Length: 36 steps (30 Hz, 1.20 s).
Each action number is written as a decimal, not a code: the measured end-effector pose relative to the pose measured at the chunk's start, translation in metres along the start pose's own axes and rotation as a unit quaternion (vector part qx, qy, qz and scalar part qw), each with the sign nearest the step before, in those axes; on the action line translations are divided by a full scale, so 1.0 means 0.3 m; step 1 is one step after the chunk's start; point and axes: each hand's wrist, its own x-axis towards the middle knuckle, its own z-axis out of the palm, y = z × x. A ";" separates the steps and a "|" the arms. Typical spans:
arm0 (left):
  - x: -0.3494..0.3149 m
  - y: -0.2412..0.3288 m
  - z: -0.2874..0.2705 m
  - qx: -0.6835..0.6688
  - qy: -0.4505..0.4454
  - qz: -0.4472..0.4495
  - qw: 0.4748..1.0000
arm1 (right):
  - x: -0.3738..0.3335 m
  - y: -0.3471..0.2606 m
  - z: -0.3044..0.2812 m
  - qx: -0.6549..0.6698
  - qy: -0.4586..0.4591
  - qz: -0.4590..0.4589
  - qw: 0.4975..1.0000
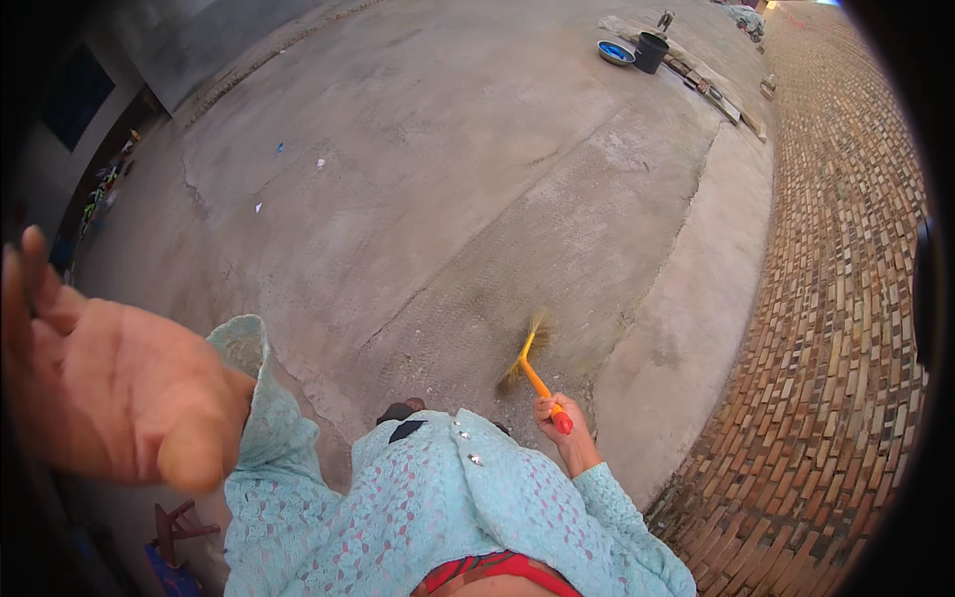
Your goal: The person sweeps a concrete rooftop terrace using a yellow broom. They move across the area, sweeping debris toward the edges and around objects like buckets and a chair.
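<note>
Orange along its handle and red at the end, a broom [524, 357] sits in the grip of the right hand [571, 410], fingers wrapped near the red end; its yellow bristles, blurred, show over the concrete ground [448, 189] ahead of a pale blue knitted jacket [418, 488], though whether they touch down I cannot tell; the left hand [129, 388] is raised at near left, palm bared and fingers loose; far off, a black bucket [651, 54] stands beside a basin [617, 53]; brickwork [826, 328] lines the right.
</note>
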 end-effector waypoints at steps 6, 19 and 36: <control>-0.677 -0.060 -0.134 0.081 -0.372 -0.371 0.847 | 0.143 0.061 0.133 -0.194 -0.051 -0.008 0.980; -1.785 0.574 -1.150 0.004 -0.491 -0.863 0.120 | 0.244 0.378 0.532 -0.473 0.026 0.144 0.869; -1.459 0.769 -0.871 0.168 -0.114 -0.978 0.053 | 0.774 -0.056 0.551 -0.255 0.116 0.325 0.903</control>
